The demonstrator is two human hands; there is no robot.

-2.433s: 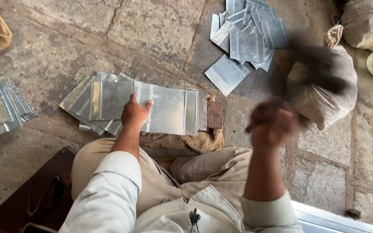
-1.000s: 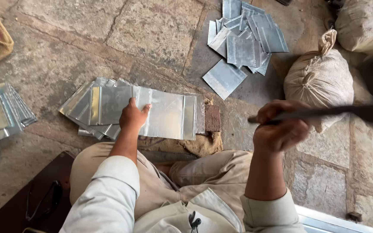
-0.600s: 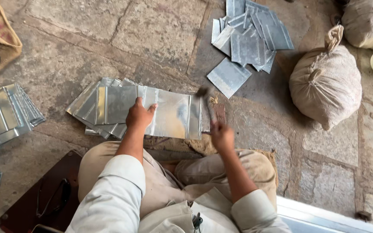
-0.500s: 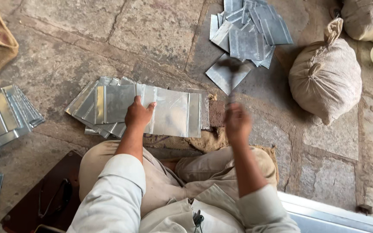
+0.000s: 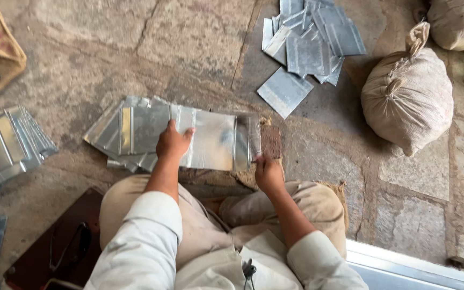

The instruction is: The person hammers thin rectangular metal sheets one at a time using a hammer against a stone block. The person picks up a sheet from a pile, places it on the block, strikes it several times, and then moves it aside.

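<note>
A flat shiny metal sheet [image 5: 213, 140] lies on top of a fanned stack of similar sheets [image 5: 130, 131] on the stone floor in front of my folded legs. My left hand [image 5: 172, 144] presses flat on the sheet near its middle, fingers spread. My right hand [image 5: 267, 172] is closed in a fist at the sheet's near right corner. It grips the handle of a hammer [image 5: 253, 138], whose blurred head is down on the sheet's folded right edge. A brown block [image 5: 270, 141] sits just right of that edge.
More metal sheets lie in a loose pile [image 5: 310, 48] at the far right and in a stack [image 5: 6, 147] at the left. A tied cloth sack [image 5: 406, 96] stands to the right. A dark board [image 5: 55, 241] lies by my left knee.
My right hand was raised to the right with the hammer, then swung down to the sheet's right edge, lifted briefly, and is down there again. My left hand has stayed on the sheet.
</note>
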